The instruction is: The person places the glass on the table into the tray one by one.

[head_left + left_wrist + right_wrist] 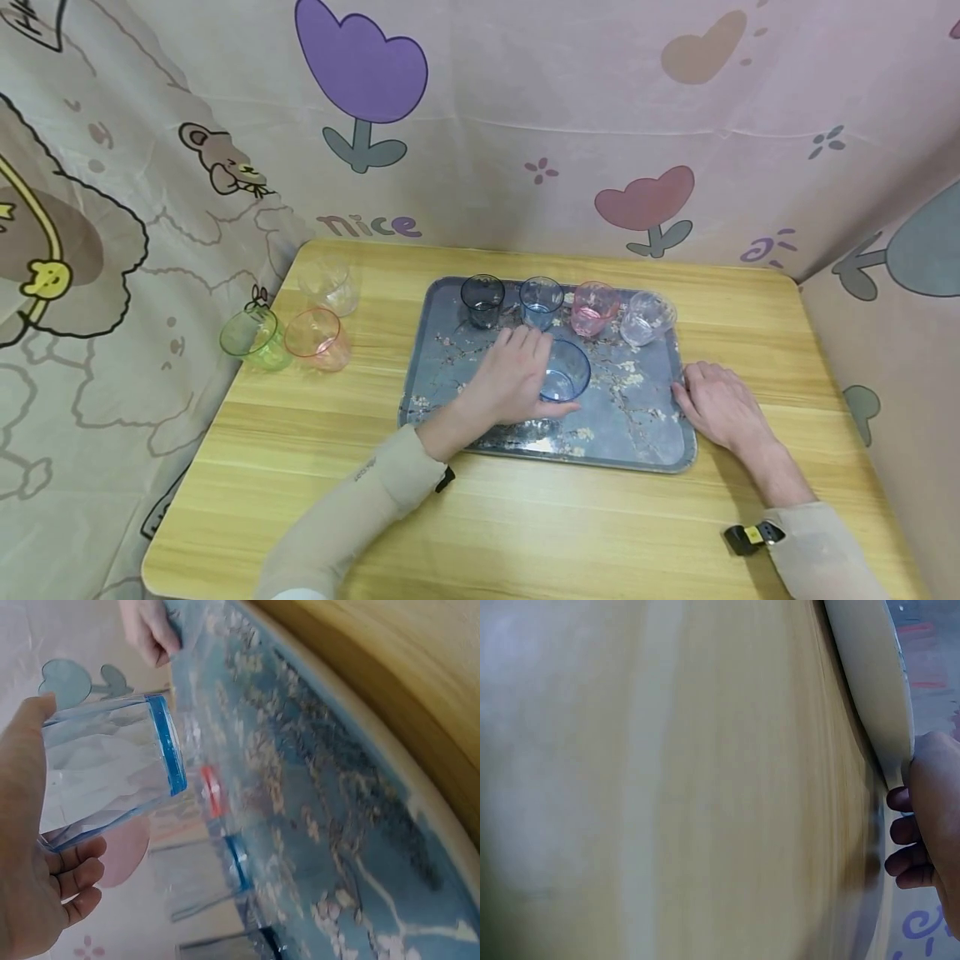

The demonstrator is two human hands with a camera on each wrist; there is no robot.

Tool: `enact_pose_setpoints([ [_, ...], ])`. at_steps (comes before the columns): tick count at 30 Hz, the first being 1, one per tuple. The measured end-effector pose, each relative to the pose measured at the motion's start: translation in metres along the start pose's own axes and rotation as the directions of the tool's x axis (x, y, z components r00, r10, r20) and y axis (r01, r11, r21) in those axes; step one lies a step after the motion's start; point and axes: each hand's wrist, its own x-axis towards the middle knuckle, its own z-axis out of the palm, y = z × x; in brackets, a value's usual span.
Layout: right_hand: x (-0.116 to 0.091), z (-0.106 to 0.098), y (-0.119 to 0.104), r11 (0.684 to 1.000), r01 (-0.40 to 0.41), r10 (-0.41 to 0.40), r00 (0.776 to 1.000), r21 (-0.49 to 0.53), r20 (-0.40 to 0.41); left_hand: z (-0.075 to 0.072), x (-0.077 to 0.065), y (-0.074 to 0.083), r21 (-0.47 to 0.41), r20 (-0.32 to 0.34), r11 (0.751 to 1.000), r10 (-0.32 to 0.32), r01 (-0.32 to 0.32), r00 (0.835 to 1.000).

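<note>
My left hand (517, 375) grips a clear blue glass cup (567, 372) over the middle of the tray (450, 383). In the left wrist view the thumb lies on one side of this cup (112, 765) and the curled fingers on the other. Whether its base touches the tray I cannot tell. My right hand (723, 404) holds the tray's right rim; in the right wrist view the fingers (907, 859) curl at its outer side. Along the tray's back edge stand a dark grey cup (482, 302), a blue cup (541, 303), a pink cup (595, 309) and a clear cup (648, 318).
On the wooden table (315, 467), left of the tray, stand a green cup (257, 342), an orange-pink cup (318, 340) and a clear cup (330, 287). A patterned curtain (487, 192) hangs behind the table and along its sides.
</note>
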Motion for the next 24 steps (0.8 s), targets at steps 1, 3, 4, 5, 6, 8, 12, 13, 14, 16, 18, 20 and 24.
enact_pose_setpoints([
  [1,0.000,0.000,0.000,1.000,0.001,-0.001,1.000,-0.001,-0.001,0.001,0.001,0.002,0.002,0.013,1.000,0.009,-0.009,1.000],
  [3,0.000,0.000,0.000,1.000,0.002,-0.002,1.000,-0.001,-0.003,0.004,0.005,0.006,0.014,0.043,1.000,0.025,-0.026,0.999],
  [4,-0.001,0.000,0.000,1.000,0.002,-0.002,1.000,-0.002,-0.003,0.006,0.007,0.008,0.006,0.054,0.999,0.034,-0.035,0.998],
  [5,-0.001,0.001,0.000,1.000,0.002,-0.002,1.000,-0.002,-0.003,0.008,0.008,0.010,0.003,0.058,0.999,0.042,-0.043,0.997],
  [6,-0.001,0.001,0.000,1.000,0.001,-0.001,1.000,-0.004,-0.002,0.010,0.011,0.012,0.007,0.066,0.999,0.051,-0.052,0.996],
  [8,-0.001,0.001,0.000,1.000,0.000,0.000,1.000,-0.004,-0.003,0.012,0.015,0.016,0.005,0.080,0.998,0.068,-0.069,0.994],
  [12,0.000,0.000,0.000,1.000,-0.002,0.002,1.000,-0.002,0.001,0.014,0.022,0.023,0.008,0.083,0.995,0.098,-0.099,0.992],
  [13,0.000,0.000,0.000,1.000,-0.003,0.003,1.000,0.000,0.001,0.015,0.025,0.025,0.007,0.078,0.994,0.105,-0.105,0.991],
  [14,0.000,0.000,0.000,1.000,-0.002,0.002,1.000,0.001,0.001,0.016,0.027,0.026,0.006,0.074,0.994,0.111,-0.111,0.991],
  [16,0.000,0.000,0.000,1.000,-0.001,0.001,1.000,0.003,-0.002,0.017,0.032,0.029,0.007,0.065,0.993,0.121,-0.122,0.991],
  [18,0.000,0.001,0.000,1.000,0.000,0.000,1.000,0.005,-0.006,0.019,0.036,0.032,0.005,0.062,0.991,0.133,-0.133,0.989],
  [20,0.000,0.001,0.000,1.000,0.001,-0.001,1.000,0.005,-0.009,0.021,0.041,0.036,0.001,0.064,0.989,0.146,-0.147,0.987],
  [24,-0.001,0.002,0.000,1.000,-0.003,0.003,1.000,0.002,-0.011,0.025,0.050,0.043,0.003,0.068,0.986,0.169,-0.169,0.983],
])
